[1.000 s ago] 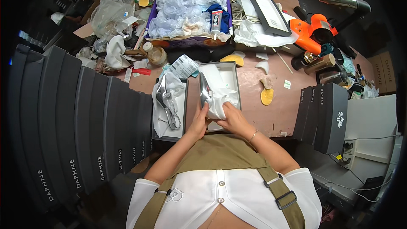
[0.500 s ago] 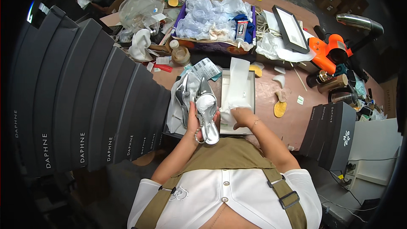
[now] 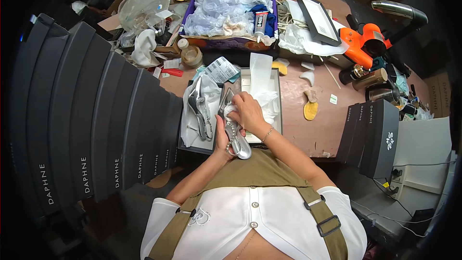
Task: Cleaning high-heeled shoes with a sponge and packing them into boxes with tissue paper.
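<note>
two hands point(image 3: 250, 114) point(image 3: 222, 137), two silver shoes point(image 3: 243, 149) point(image 3: 196, 100)

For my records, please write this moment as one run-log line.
left grip: holding silver shoe | right grip: at same shoe | second silver shoe: in left box

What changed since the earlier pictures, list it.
The right hand let go of the white paper, now in the right box, and moved left onto the shoe in the left hand, which keeps its hold. The other shoe stayed in the left box.

1 silver pointed-toe shoe point(image 3: 237, 141) with beaded strap, hand-held, insole up, toe pointing forward
</note>
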A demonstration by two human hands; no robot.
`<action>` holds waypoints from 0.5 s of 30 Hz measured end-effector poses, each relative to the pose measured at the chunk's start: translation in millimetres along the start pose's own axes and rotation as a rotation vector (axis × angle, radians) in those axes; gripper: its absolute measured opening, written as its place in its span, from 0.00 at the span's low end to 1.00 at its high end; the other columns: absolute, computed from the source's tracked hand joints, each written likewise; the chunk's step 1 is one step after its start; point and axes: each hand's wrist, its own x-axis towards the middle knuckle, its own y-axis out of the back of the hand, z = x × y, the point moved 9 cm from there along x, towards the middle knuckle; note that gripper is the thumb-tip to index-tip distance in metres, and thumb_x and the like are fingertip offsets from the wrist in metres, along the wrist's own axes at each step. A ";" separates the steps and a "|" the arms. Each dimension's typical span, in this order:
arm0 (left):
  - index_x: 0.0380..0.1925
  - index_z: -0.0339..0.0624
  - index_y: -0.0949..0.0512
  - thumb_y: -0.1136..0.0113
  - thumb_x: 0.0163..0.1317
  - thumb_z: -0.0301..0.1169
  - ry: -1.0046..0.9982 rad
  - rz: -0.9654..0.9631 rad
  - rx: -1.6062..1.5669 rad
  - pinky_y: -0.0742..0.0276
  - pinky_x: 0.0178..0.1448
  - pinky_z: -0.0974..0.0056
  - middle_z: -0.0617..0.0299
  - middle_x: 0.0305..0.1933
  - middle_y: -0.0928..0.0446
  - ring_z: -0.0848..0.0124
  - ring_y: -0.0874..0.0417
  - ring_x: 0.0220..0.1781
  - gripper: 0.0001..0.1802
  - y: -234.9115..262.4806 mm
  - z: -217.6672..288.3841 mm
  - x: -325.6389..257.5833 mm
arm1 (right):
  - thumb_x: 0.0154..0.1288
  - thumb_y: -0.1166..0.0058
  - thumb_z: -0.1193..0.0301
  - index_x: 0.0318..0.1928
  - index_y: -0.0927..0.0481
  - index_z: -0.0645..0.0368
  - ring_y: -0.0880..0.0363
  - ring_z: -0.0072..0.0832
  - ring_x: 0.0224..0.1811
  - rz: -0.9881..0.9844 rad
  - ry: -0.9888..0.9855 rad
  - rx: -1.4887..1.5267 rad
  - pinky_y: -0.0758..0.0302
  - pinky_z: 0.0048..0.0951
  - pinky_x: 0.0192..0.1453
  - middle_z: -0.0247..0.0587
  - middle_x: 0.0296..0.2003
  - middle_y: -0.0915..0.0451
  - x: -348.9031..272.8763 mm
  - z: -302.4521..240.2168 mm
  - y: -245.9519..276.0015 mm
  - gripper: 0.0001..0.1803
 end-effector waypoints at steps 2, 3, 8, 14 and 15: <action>0.41 0.50 0.26 0.64 0.64 0.68 -0.030 0.033 -0.021 0.22 0.25 0.67 0.61 0.25 0.24 0.70 0.22 0.23 0.34 7.0 0.9 3.2 | 0.48 0.36 0.68 0.53 0.30 0.54 0.27 0.44 0.51 -0.016 -0.034 0.055 0.28 0.42 0.49 0.45 0.48 0.28 1.3 6.7 -14.7 0.29; 0.42 0.49 0.27 0.64 0.64 0.67 -0.037 0.035 -0.014 0.23 0.27 0.68 0.61 0.27 0.24 0.71 0.22 0.24 0.34 11.8 1.2 4.1 | 0.48 0.36 0.68 0.55 0.30 0.54 0.28 0.44 0.51 -0.058 -0.047 0.085 0.28 0.41 0.50 0.45 0.48 0.28 0.3 12.1 -26.2 0.30; 0.53 0.49 0.31 0.61 0.66 0.64 -0.145 0.003 0.129 0.21 0.34 0.68 0.62 0.38 0.23 0.73 0.21 0.33 0.33 -1.4 36.4 4.6 | 0.58 0.36 0.66 0.71 0.48 0.53 0.30 0.45 0.60 -0.159 -0.247 0.837 0.25 0.40 0.58 0.55 0.64 0.40 9.7 23.6 10.4 0.45; 0.69 0.40 0.44 0.57 0.72 0.51 -0.520 0.027 0.683 0.35 0.65 0.66 0.58 0.66 0.35 0.69 0.29 0.61 0.34 -40.6 57.0 7.2 | 0.57 0.33 0.63 0.74 0.56 0.53 0.29 0.36 0.60 -0.038 0.010 0.435 0.25 0.33 0.56 0.54 0.68 0.43 -34.0 5.9 21.6 0.53; 0.67 0.36 0.41 0.54 0.71 0.49 -0.501 -0.017 0.834 0.34 0.62 0.66 0.56 0.64 0.32 0.70 0.27 0.58 0.34 -36.4 61.4 8.4 | 0.57 0.35 0.65 0.72 0.51 0.54 0.25 0.32 0.52 -0.081 -0.264 0.747 0.24 0.30 0.50 0.51 0.60 0.34 -45.3 32.2 8.2 0.49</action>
